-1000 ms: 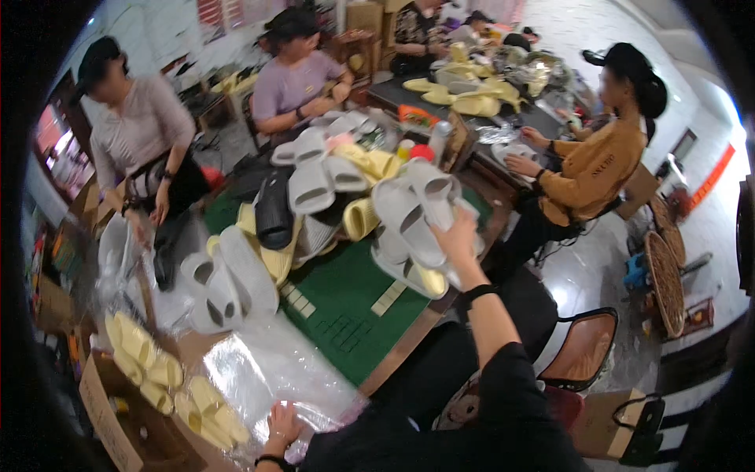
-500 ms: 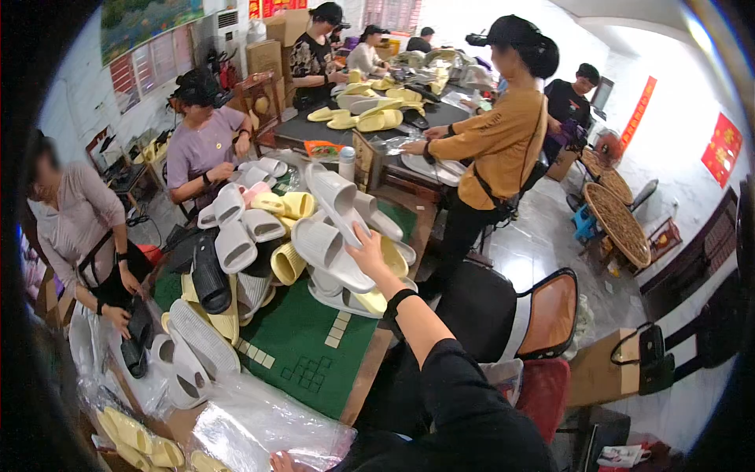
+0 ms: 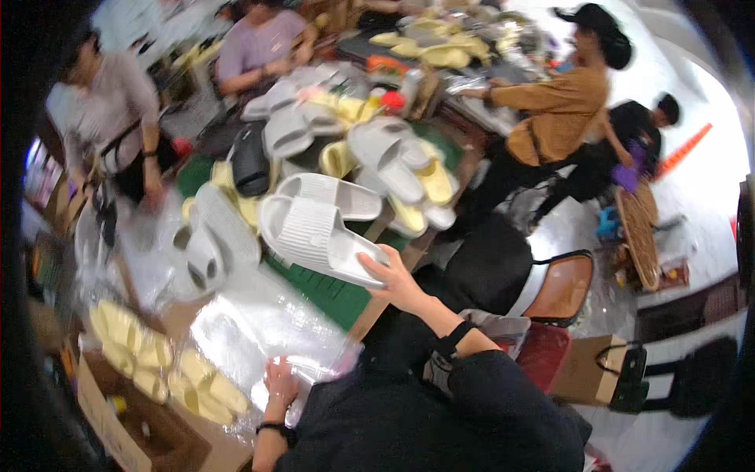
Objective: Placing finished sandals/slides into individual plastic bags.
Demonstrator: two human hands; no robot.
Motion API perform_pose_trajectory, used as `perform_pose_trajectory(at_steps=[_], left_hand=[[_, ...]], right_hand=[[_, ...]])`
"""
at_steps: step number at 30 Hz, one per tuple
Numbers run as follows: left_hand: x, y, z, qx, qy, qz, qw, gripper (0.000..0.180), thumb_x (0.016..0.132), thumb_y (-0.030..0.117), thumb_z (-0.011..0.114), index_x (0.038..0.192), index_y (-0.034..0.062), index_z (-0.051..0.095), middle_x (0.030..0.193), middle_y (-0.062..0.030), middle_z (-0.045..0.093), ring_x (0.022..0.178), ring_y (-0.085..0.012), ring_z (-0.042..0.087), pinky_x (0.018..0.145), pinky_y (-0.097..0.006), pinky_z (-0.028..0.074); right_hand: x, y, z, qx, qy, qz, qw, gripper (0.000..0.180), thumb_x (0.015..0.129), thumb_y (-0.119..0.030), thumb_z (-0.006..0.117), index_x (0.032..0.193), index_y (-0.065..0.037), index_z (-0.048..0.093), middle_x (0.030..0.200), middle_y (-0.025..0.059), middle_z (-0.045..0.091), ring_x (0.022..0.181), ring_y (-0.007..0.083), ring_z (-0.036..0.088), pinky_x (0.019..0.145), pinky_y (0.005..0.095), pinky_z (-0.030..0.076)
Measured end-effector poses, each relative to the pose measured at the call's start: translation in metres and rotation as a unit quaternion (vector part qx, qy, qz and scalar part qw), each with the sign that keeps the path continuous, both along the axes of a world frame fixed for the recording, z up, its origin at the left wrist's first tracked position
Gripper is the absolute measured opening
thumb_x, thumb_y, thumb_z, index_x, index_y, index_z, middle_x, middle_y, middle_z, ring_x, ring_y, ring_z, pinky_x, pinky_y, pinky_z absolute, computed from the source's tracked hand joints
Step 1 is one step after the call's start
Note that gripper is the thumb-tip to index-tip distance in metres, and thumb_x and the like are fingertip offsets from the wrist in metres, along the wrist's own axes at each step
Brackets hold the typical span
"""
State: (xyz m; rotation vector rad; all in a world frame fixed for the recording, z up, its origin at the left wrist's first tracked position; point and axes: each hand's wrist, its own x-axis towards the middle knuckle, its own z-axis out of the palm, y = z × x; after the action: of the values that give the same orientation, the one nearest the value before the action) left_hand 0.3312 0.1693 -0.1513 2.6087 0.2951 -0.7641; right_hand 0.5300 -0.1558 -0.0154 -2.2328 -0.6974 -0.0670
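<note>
Head: slippers in R hand

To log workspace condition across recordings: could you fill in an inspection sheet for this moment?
Surface: flat green mat, partly covered
Things: two overlapping pale grey ribbed slippers
Clutter: piled grey, yellow and black slippers; glossy clear plastic film; brown cardboard box
Hands: right hand grips the nearer slipper's heel end; left hand over the film, contact unclear
Cables: none made out; background blurred
Surroundings: co-workers nearby; brown-and-black chair at right
</note>
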Motion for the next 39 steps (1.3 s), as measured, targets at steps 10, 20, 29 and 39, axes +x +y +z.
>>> perform_pose_trajectory(at_steps=[10,20,29,39], left_hand=[[-0.026,0.007,-0.013,0.05,0.027,0.026,0.998,0.073,0.08,0.031,0.054,0.14,0.0175,0.016,0.145,-0.0178,0.008,0.133,-0.0359,0.009,0.102,-0.055,0.018],[-0.027,-0.017,0.011,0.043,-0.087,0.038,0.995,0.095,0.072,0.052,0.06,0.142,0.0133,0.009,0.145,-0.0206,0.003,0.134,-0.0378,0.005,0.105,-0.054,0.007],[-0.043,-0.043,-0.006,0.134,0.014,0.048,0.99,0.088,0.07,0.034,0.069,0.14,0.0247,0.015,0.145,-0.0112,0.013,0.132,-0.0394,0.011,0.1,-0.064,0.013],[-0.061,-0.051,0.01,0.065,-0.116,0.095,0.986,0.067,0.077,0.039,0.058,0.134,0.0205,0.03,0.14,-0.0097,0.029,0.129,-0.034,0.025,0.098,-0.061,0.022]], right_hand=[[-0.011,0.026,-0.122,-0.148,0.025,0.044,0.988,0.072,0.066,-0.011,0.068,0.13,-0.024,0.04,0.129,0.0206,0.03,0.112,0.0401,0.035,0.093,0.0475,0.032],[0.096,0.078,-0.133,-0.126,0.03,0.049,0.99,0.054,0.067,-0.024,0.067,0.113,-0.008,0.045,0.119,0.0127,0.044,0.114,0.0331,0.036,0.094,0.0492,0.026],[0.126,0.164,-0.202,-0.226,-0.054,-0.069,0.97,0.036,0.073,-0.017,0.056,0.108,-0.008,0.055,0.123,0.0111,0.044,0.11,0.0313,0.041,0.096,0.0462,0.029],[0.128,0.111,-0.199,-0.004,-0.025,-0.006,1.0,0.029,0.08,-0.01,0.046,0.104,0.004,0.054,0.114,0.0217,0.052,0.108,0.0372,0.044,0.094,0.0428,0.032]])
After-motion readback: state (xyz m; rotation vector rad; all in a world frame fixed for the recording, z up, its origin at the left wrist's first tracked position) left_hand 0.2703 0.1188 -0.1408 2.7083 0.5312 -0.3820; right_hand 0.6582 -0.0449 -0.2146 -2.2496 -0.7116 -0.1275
